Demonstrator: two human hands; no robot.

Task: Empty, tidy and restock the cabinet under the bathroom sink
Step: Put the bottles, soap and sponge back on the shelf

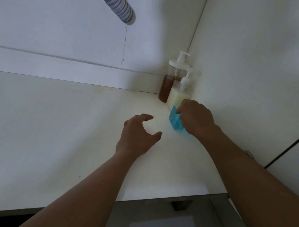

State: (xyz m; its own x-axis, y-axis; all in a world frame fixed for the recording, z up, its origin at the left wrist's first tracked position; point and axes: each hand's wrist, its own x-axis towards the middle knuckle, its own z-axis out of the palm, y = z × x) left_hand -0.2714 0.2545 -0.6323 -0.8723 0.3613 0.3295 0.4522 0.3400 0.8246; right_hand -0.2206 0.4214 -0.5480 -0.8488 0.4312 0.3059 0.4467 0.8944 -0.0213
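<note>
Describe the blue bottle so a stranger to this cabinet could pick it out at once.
Inside the white cabinet, look to the back right corner of its floor, where three bottles stand along the right wall. The blue bottle is the nearest one, gripped by the right hand. Unlike the cream pump bottle and amber pump bottle behind it, it is bright blue.

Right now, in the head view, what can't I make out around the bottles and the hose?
Head view only.
Blue bottle: top hidden under the right hand gripping it.
Cream bottle: base hidden behind blue bottle and hand; pump blurred.
Brown bottle: right side hidden by cream bottle.
Hose: upper end cut off at top edge.
</note>
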